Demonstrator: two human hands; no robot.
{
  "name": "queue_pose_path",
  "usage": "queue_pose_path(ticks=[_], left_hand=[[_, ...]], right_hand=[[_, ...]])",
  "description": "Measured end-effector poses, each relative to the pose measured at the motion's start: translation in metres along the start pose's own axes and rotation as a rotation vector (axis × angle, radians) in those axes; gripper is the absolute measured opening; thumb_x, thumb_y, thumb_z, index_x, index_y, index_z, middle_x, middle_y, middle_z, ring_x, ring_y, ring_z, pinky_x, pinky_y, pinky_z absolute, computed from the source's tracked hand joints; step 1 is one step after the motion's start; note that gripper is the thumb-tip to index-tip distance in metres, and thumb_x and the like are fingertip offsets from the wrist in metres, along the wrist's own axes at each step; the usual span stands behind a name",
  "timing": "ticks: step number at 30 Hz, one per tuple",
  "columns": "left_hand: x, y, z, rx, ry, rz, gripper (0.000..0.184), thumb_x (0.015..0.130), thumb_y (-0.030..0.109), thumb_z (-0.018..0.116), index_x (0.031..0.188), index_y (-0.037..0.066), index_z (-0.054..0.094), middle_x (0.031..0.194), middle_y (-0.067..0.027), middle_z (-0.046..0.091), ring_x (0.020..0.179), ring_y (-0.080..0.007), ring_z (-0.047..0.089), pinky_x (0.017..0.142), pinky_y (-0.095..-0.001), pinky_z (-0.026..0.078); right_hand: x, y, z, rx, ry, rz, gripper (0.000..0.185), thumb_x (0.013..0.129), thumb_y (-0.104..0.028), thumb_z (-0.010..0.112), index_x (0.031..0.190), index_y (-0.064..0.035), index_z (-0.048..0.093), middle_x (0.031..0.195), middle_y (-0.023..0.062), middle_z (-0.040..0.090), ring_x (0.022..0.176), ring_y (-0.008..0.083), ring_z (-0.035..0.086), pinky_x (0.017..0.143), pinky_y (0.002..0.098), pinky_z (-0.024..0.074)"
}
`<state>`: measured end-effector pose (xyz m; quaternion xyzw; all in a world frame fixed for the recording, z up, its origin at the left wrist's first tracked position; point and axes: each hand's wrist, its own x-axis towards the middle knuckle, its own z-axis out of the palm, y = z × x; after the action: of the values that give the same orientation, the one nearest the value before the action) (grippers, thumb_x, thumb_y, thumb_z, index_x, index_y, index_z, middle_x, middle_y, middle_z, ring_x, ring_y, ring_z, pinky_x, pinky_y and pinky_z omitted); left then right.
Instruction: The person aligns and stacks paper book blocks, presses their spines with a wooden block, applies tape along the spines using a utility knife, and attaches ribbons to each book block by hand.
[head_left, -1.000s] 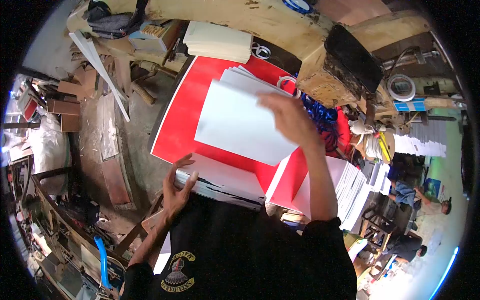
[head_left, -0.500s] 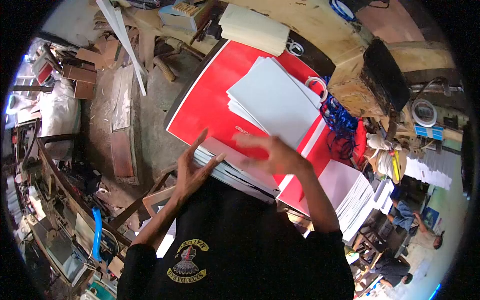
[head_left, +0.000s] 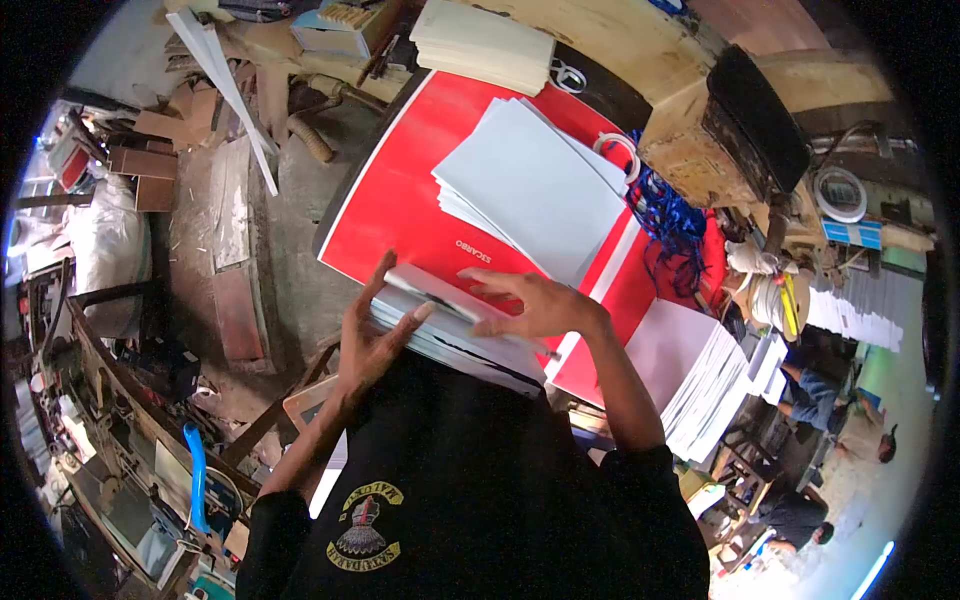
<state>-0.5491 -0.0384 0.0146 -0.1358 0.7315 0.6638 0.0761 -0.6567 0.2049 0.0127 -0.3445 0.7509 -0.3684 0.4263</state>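
A stack of paper (head_left: 455, 352) lies along the near edge of the red sheet, close against my black shirt. My left hand (head_left: 372, 335) grips its left end, with the thumb over the near side and the fingers at the far corner. The top piece looks tilted and slightly blurred. Over the right part of that stack is my right hand (head_left: 545, 305), its thumb and fingers apart and curved, with the fingertips at the top piece. A fanned pile of white sheets (head_left: 535, 190) lies beyond both hands on the red printed sheet (head_left: 375, 215).
Behind stands a cream paper stack (head_left: 480, 45). A tape roll (head_left: 617, 155) and blue ribbons (head_left: 665, 205) lie at the right, near a worn machine block (head_left: 690, 130). Another paper stack (head_left: 690, 370) sits right of my arm. Two people are in the background, lower right.
My right hand has come down closer to the stack, its fingers more curved. The top piece has tilted between my hands. The whole view has shifted slightly.
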Motion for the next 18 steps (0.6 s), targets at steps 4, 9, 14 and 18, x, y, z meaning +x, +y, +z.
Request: queue_pose_path(ticks=[4,9,14,18], left_hand=[[-0.005,-0.027,0.001,0.176,0.164,0.081,0.081,0.081,0.022,0.084,0.145,-0.005,0.044,0.139,-0.0228,0.055,0.129,-0.0256,0.051,0.107,-0.041,0.042],[-0.014,-0.011,0.0,0.101,0.134,-0.023,0.066,0.083,0.02,0.082,0.138,-0.004,0.054,0.116,-0.0163,0.069,0.109,-0.0215,0.064,0.097,-0.0378,0.049],[-0.015,-0.015,-0.009,0.06,0.038,-0.067,0.072,0.085,0.018,0.081,0.145,-0.002,0.047,0.121,-0.0188,0.067,0.111,-0.0209,0.062,0.098,-0.0373,0.049],[-0.01,-0.02,-0.011,0.066,-0.02,0.036,0.076,0.087,0.016,0.079,0.15,0.0,0.04,0.121,-0.0195,0.066,0.113,-0.0207,0.061,0.099,-0.0364,0.048]], right_hand=[[-0.005,-0.005,0.004,-0.059,0.224,0.076,0.057,0.096,-0.032,0.066,0.142,-0.002,0.05,0.123,0.0229,0.066,0.116,0.0389,0.063,0.101,0.0406,0.0486],[-0.036,-0.038,-0.027,-0.053,0.484,0.051,0.046,0.092,-0.01,0.064,0.136,0.0022,0.054,0.126,0.0266,0.063,0.116,0.0389,0.063,0.098,0.0392,0.0505],[-0.05,-0.089,-0.047,-0.077,0.843,-0.135,0.06,0.088,0.01,0.052,0.145,-0.0079,0.05,0.135,0.0252,0.058,0.123,0.0406,0.058,0.105,0.0427,0.0471],[0.007,0.012,-0.011,-0.552,0.871,-0.034,0.075,0.085,0.009,0.056,0.152,-0.0193,0.04,0.157,0.0292,0.025,0.143,0.0482,0.03,0.12,0.0525,0.0264]])
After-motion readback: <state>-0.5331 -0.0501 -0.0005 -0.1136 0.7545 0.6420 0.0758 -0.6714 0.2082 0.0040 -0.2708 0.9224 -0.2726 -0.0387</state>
